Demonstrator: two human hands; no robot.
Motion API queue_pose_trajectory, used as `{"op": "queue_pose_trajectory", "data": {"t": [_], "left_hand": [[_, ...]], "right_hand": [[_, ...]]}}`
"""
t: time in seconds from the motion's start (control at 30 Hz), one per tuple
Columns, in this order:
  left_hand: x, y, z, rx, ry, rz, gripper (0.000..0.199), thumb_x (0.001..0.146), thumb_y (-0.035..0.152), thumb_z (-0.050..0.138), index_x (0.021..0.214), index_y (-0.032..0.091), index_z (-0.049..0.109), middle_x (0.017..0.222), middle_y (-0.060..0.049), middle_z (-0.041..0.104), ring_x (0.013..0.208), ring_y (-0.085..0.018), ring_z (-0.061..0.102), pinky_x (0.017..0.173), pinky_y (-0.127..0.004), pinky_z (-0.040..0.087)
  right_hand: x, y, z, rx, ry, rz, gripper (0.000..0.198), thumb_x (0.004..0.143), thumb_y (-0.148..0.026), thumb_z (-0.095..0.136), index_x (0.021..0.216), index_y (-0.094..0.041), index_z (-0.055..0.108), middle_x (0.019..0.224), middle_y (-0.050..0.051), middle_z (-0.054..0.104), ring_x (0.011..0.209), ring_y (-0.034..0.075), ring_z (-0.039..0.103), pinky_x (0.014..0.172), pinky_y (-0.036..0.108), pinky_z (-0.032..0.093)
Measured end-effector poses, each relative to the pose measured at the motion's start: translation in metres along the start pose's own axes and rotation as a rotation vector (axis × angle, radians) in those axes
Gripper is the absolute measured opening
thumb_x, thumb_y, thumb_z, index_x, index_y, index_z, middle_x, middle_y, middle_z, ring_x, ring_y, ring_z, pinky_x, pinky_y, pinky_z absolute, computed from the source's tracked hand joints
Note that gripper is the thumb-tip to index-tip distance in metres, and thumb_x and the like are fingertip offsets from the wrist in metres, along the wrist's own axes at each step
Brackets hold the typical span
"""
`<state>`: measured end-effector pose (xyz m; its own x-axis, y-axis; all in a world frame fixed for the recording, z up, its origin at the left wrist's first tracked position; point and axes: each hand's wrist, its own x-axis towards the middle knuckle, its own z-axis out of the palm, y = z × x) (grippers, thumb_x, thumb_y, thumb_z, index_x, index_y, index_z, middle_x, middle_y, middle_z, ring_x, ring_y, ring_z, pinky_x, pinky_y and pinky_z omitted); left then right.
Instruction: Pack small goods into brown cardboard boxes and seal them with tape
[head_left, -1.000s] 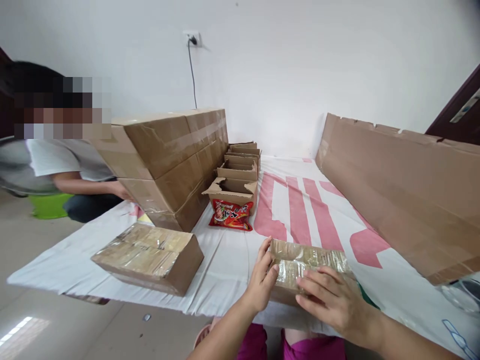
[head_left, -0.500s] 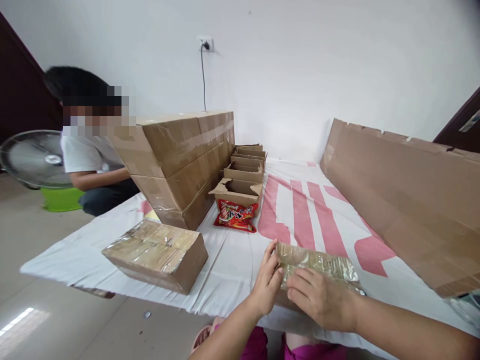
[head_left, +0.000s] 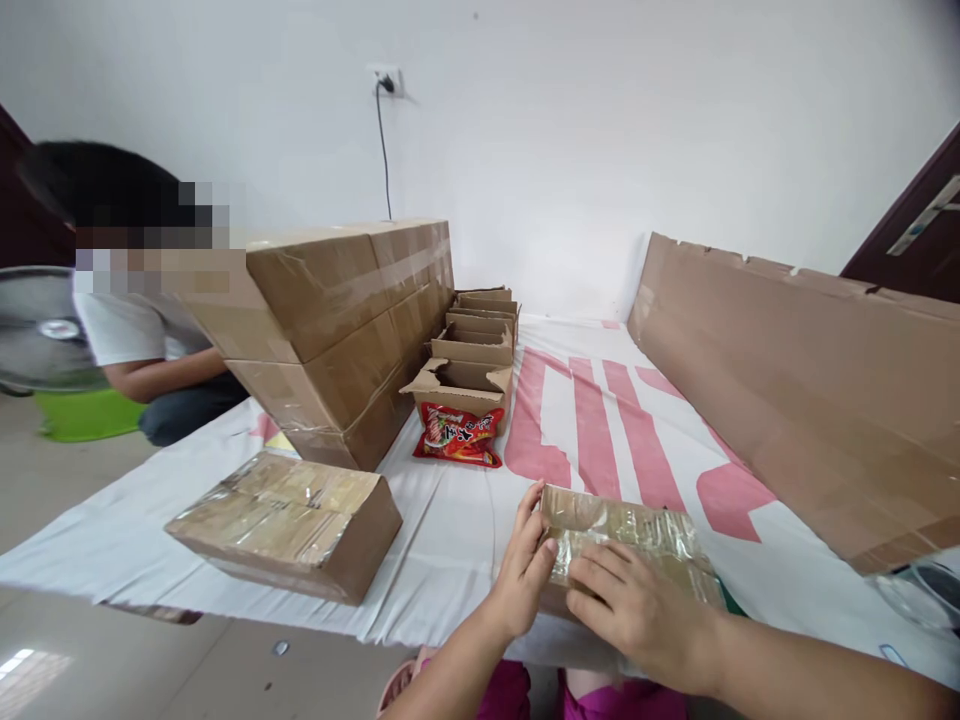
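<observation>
A taped cardboard box (head_left: 660, 530) lies close in front of me near the table's front edge, its top covered with shiny clear tape. My left hand (head_left: 523, 570) rests against the box's left end with its fingers stretched along it and the thumb near the top edge. On the taped top lies my right hand (head_left: 637, 605), fingers extended and fairly flat, hiding part of the front of the box. To the left sits another taped cardboard box (head_left: 292, 520). A red food packet (head_left: 460, 436) leans on an opened carton (head_left: 461, 385) farther back.
Stacked sealed cartons (head_left: 322, 330) stand at the left, beside a row of opened cartons. A long cardboard panel (head_left: 787, 400) rises at the right. A co-worker (head_left: 142, 310) crouches beyond the stack, near a fan (head_left: 45, 330). The table wears a white and pink cloth (head_left: 622, 430).
My right hand's fingers have flattened from a more curled pose on the box. My left hand stays at its end. The view has turned slightly right.
</observation>
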<state>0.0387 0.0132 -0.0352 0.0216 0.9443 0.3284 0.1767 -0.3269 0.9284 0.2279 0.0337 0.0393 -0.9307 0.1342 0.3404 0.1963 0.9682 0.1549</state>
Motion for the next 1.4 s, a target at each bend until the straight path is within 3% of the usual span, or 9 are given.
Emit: {"op": "queue_pose_trajectory", "data": {"t": [0.1, 0.17, 0.4, 0.63, 0.77, 1.0, 1.1, 1.23, 1.4], "left_hand": [[-0.001, 0.002, 0.000, 0.000, -0.007, -0.005, 0.038, 0.098, 0.043, 0.038, 0.121, 0.020, 0.057, 0.159, -0.010, 0.021, 0.148, -0.026, 0.013, 0.120, -0.048, 0.018], [-0.002, 0.003, 0.000, 0.006, -0.019, 0.000, 0.040, 0.097, 0.044, 0.038, 0.123, 0.020, 0.057, 0.159, -0.010, 0.022, 0.149, -0.027, 0.010, 0.120, -0.047, 0.016], [-0.001, 0.005, -0.001, 0.007, -0.023, -0.047, 0.039, 0.096, 0.047, 0.039, 0.113, 0.019, 0.060, 0.160, -0.009, 0.019, 0.149, -0.027, 0.010, 0.120, -0.047, 0.015], [0.000, 0.004, -0.001, -0.003, -0.035, -0.077, 0.030, 0.095, 0.046, 0.043, 0.098, 0.020, 0.057, 0.160, -0.010, 0.016, 0.149, -0.028, 0.011, 0.120, -0.048, 0.015], [-0.001, 0.005, -0.001, -0.005, -0.039, -0.094, 0.030, 0.095, 0.047, 0.042, 0.097, 0.020, 0.056, 0.160, -0.011, 0.015, 0.148, -0.029, 0.012, 0.120, -0.049, 0.015], [-0.002, 0.005, 0.001, 0.022, -0.031, -0.094, 0.032, 0.095, 0.048, 0.042, 0.097, 0.019, 0.057, 0.160, -0.010, 0.014, 0.148, -0.030, 0.011, 0.120, -0.049, 0.015], [-0.002, 0.005, 0.002, 0.037, -0.036, -0.095, 0.033, 0.095, 0.048, 0.041, 0.100, 0.019, 0.056, 0.159, -0.011, 0.013, 0.148, -0.030, 0.010, 0.120, -0.048, 0.015], [-0.003, 0.007, 0.002, 0.056, -0.044, -0.097, 0.035, 0.096, 0.049, 0.040, 0.107, 0.020, 0.057, 0.159, -0.010, 0.012, 0.149, -0.029, 0.008, 0.121, -0.050, 0.012], [-0.009, 0.008, -0.004, 0.067, -0.053, -0.097, 0.043, 0.095, 0.050, 0.039, 0.122, 0.022, 0.057, 0.161, -0.008, 0.011, 0.149, -0.030, 0.006, 0.121, -0.052, 0.012]], "right_hand": [[-0.002, -0.008, 0.012, -0.056, 0.046, 0.006, 0.017, 0.087, -0.009, 0.045, 0.086, -0.018, 0.059, 0.083, 0.006, 0.063, 0.077, 0.020, 0.056, 0.077, 0.037, 0.047], [-0.001, -0.007, 0.012, 0.018, 0.085, 0.077, 0.019, 0.088, -0.008, 0.042, 0.081, -0.019, 0.056, 0.078, 0.004, 0.061, 0.073, 0.019, 0.054, 0.072, 0.035, 0.046], [0.011, 0.017, -0.008, 0.774, -0.003, 0.781, 0.013, 0.090, -0.020, 0.045, 0.078, -0.023, 0.044, 0.063, -0.005, 0.054, 0.058, 0.013, 0.054, 0.055, 0.024, 0.040], [0.016, 0.029, 0.007, 0.892, 0.036, 0.922, 0.011, 0.084, -0.021, 0.048, 0.075, -0.023, 0.042, 0.059, -0.007, 0.052, 0.056, 0.012, 0.051, 0.054, 0.024, 0.039], [0.014, 0.033, 0.014, 1.076, 0.075, 1.063, 0.012, 0.086, -0.028, 0.043, 0.076, -0.024, 0.037, 0.059, -0.008, 0.048, 0.051, 0.012, 0.051, 0.051, 0.024, 0.043], [0.006, 0.043, 0.000, 0.452, 0.042, 0.877, 0.010, 0.085, -0.019, 0.039, 0.075, -0.024, 0.040, 0.072, -0.001, 0.056, 0.067, 0.016, 0.053, 0.064, 0.029, 0.039], [0.003, 0.046, 0.001, 0.403, 0.025, 0.867, 0.012, 0.085, -0.017, 0.037, 0.076, -0.024, 0.039, 0.072, -0.001, 0.056, 0.067, 0.016, 0.054, 0.063, 0.029, 0.038], [-0.005, 0.056, 0.005, 0.350, 0.133, 0.885, 0.011, 0.085, -0.021, 0.038, 0.074, -0.025, 0.039, 0.069, -0.002, 0.055, 0.063, 0.016, 0.055, 0.060, 0.027, 0.038], [-0.042, 0.103, 0.000, 0.261, 0.266, 1.065, 0.011, 0.085, -0.032, 0.036, 0.077, -0.025, 0.039, 0.069, 0.000, 0.059, 0.063, 0.018, 0.058, 0.060, 0.029, 0.041]]}}
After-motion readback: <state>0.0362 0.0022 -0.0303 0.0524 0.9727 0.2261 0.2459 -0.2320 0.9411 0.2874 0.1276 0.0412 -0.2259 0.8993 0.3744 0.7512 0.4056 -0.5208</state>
